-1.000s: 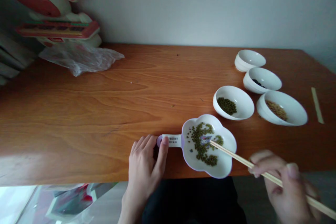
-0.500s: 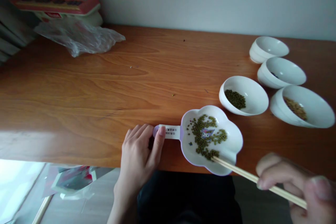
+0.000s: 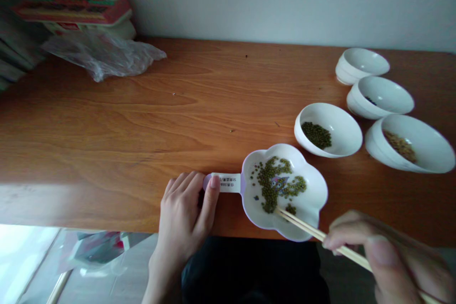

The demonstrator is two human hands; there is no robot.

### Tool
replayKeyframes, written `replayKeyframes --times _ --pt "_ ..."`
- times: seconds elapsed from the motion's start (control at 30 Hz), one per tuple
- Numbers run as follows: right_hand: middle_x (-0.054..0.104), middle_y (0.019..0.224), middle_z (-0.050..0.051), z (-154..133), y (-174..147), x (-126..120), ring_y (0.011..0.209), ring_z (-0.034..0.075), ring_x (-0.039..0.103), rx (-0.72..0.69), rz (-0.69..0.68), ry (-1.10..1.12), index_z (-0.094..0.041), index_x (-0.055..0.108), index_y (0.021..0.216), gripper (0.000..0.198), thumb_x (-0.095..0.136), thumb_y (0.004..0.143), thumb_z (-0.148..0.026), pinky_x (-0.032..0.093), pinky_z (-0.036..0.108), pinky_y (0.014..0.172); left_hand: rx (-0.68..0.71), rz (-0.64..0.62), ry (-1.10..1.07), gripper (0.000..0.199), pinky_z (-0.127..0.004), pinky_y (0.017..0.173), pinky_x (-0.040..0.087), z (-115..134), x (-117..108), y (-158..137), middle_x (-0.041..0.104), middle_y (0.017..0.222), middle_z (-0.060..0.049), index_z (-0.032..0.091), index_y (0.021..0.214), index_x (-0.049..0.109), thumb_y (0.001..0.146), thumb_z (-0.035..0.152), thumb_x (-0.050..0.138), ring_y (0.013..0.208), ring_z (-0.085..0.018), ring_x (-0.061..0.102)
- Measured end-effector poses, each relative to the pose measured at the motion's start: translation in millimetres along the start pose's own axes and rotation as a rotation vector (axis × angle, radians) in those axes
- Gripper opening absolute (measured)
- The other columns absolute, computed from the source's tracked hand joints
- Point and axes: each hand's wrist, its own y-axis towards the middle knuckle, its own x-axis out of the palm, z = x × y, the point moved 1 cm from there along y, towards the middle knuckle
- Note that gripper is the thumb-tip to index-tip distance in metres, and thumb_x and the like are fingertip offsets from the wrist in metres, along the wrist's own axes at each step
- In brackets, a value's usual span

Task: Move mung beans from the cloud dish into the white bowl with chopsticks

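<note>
My left hand (image 3: 188, 209) grips the labelled handle of a white, flower-shaped bowl (image 3: 309, 185) with a lilac rim. Green mung beans (image 3: 269, 185) lie spread over its left and middle part, around a printed cartoon figure. My right hand (image 3: 384, 251) holds a pair of wooden chopsticks (image 3: 309, 229), their tips down among the beans near the bowl's front. A small clump of beans (image 3: 291, 209) sits just right of the tips. Behind the bowl stands a white bowl (image 3: 342, 145) with dark green beans (image 3: 316, 135) in it.
At the right stand a bowl of tan beans (image 3: 399, 146), a bowl with a few dark beans (image 3: 371, 100) and another white bowl (image 3: 362, 61). A crumpled plastic bag (image 3: 107, 54) and a toy figure with a keyboard (image 3: 74, 9) are back left. Stray bits dot the wooden table (image 3: 160, 137).
The chopsticks and my right hand have moved left. Beans near the front have parted, leaving a small separate clump. My left hand keeps its hold on the handle.
</note>
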Motion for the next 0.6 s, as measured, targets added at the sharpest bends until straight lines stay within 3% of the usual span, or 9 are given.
replayKeyframes --times 0.1,0.27,0.47,0.6 --pt "0.07 0.072 0.008 -2 5 -6 0.065 0.022 0.069 -0.016 0.012 0.022 -0.023 0.076 0.081 0.036 0.051 0.1 -0.041 0.052 0.031 0.055 -0.004 -0.016 0.008 0.035 -0.036 0.069 0.033 1 0 0 0.053 0.071 -0.002 0.023 0.073 0.043 0.106 0.034 0.044 0.07 -0.02 0.049" --pt "0.071 0.077 0.009 16 10 -13 0.072 0.025 0.072 -0.089 -0.015 0.06 -0.023 0.075 0.081 0.055 0.034 0.104 -0.05 0.055 0.031 0.053 0.007 -0.019 0.004 0.033 -0.035 0.07 0.033 1 -1 0 0.054 0.072 -0.002 0.022 0.075 0.046 0.106 0.033 0.045 0.071 -0.019 0.049" --pt "0.072 0.087 0.007 11 9 -2 0.074 0.021 0.071 -0.061 -0.106 0.094 -0.024 0.072 0.09 0.046 0.031 0.106 -0.035 0.055 0.029 0.056 0.004 -0.022 0.002 0.033 -0.035 0.07 0.034 2 -1 1 0.054 0.072 -0.002 0.022 0.075 0.047 0.106 0.033 0.046 0.071 -0.019 0.049" --pt "0.068 0.083 0.008 9 8 2 0.073 0.022 0.068 -0.081 -0.049 0.147 -0.024 0.07 0.084 0.062 0.022 0.105 -0.057 0.055 0.03 0.056 0.004 -0.019 0.002 0.034 -0.035 0.069 0.033 2 -1 1 0.052 0.071 -0.001 0.022 0.073 0.044 0.105 0.033 0.046 0.07 -0.019 0.048"
